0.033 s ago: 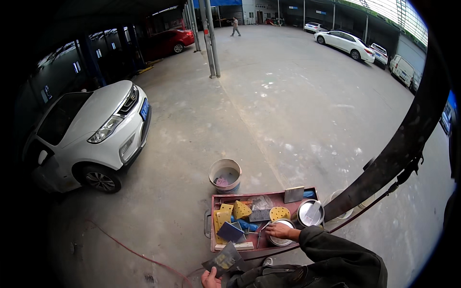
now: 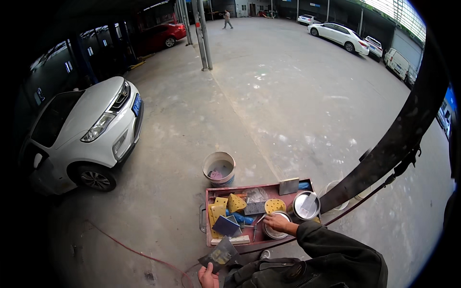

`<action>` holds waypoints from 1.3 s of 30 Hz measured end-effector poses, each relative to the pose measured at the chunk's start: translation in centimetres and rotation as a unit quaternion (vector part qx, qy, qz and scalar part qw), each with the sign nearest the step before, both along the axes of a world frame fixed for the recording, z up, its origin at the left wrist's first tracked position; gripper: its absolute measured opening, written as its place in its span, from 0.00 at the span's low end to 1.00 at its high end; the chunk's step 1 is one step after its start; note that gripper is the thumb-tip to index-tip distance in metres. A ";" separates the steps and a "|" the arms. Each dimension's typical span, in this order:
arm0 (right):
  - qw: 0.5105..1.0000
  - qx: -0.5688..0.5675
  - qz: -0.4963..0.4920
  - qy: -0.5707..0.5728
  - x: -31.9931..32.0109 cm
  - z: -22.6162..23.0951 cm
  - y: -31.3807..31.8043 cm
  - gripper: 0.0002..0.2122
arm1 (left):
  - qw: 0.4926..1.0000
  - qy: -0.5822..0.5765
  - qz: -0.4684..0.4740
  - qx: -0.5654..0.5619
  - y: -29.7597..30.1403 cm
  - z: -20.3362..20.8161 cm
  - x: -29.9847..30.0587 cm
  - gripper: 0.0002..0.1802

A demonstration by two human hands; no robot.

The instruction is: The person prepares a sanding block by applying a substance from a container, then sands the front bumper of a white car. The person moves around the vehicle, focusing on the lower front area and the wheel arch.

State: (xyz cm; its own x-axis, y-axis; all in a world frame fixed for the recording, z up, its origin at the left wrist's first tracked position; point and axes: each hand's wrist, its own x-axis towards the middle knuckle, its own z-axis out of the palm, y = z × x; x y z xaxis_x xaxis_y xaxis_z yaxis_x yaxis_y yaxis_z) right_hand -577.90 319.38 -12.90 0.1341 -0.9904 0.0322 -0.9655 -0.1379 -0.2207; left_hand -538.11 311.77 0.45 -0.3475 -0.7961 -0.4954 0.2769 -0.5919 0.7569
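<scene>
My left hand (image 2: 207, 277), low in the view, grips a dark square plate (image 2: 221, 255) with a yellowish smear on it. My right hand (image 2: 278, 223) reaches over an open round tin (image 2: 276, 235) at the front of a red tray (image 2: 209, 230). Its fingers are curled together at the tin's left rim; a thin, light piece shows by the fingertips, but I cannot make out whether they hold it. A second open tin (image 2: 306, 205), with pale contents and a flat light strip across it, stands just beyond on the right.
Yellow perforated pads (image 2: 236, 203), a blue-faced block (image 2: 225, 226) and a grey block (image 2: 254, 208) lie in the tray. A bucket (image 2: 219, 169) stands behind it. A dark curved panel (image 2: 379, 168) rises on the right. A white car (image 2: 96, 120) is at left; a red hose (image 2: 139, 253) crosses the floor.
The whole view has shifted slightly, so the scene sits higher and further left. My right hand's fingertips have risen slightly at the tin's rim. The left hand still holds the plate.
</scene>
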 end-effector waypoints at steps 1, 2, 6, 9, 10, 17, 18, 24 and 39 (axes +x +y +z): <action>0.989 -0.067 -0.132 -0.011 -0.5 -1.7 2.0 0.07 | 1.000 0.022 0.005 0.008 -0.2 -0.5 -0.5 0.13; 0.971 -0.028 -0.234 -0.026 0.1 -1.3 3.5 0.06 | 0.999 0.026 0.020 0.021 -0.1 -0.5 -0.7 0.11; 0.815 -0.030 -0.548 -0.188 3.3 -1.4 9.7 0.11 | 0.999 0.032 -0.015 0.028 0.3 -0.2 -0.3 0.13; 0.705 -0.018 -0.661 -0.257 3.9 -3.2 12.5 0.13 | 0.997 0.034 -0.052 0.046 0.2 -1.5 -0.3 0.13; 0.673 -0.022 -0.678 -0.294 3.9 -3.6 12.9 0.14 | 0.996 0.030 -0.063 0.055 0.1 -1.7 -0.6 0.13; 0.715 -0.246 -0.621 -0.206 -0.2 3.4 11.4 0.09 | 0.994 0.014 -0.101 0.028 -1.2 0.9 -2.7 0.19; 0.693 -0.281 -0.639 -0.179 -1.4 4.6 11.5 0.09 | 0.994 0.016 -0.105 0.027 -1.3 0.7 -2.6 0.20; 0.615 -0.162 -0.757 -0.150 -8.3 1.0 14.8 0.09 | 0.994 0.011 -0.105 0.026 -1.3 1.0 -2.5 0.17; 0.814 -0.040 -0.576 0.057 -12.9 3.6 11.5 0.05 | 0.998 0.013 -0.059 0.034 -0.8 1.2 -0.5 0.15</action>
State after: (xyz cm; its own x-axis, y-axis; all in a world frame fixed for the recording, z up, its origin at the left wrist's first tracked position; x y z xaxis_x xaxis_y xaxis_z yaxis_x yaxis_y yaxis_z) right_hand -590.78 330.85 -9.31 -0.8760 -0.4565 0.1557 -0.4781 0.8643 -0.1561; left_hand -538.62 310.95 1.68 -0.4504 -0.7143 -0.5357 0.2223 -0.6708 0.7075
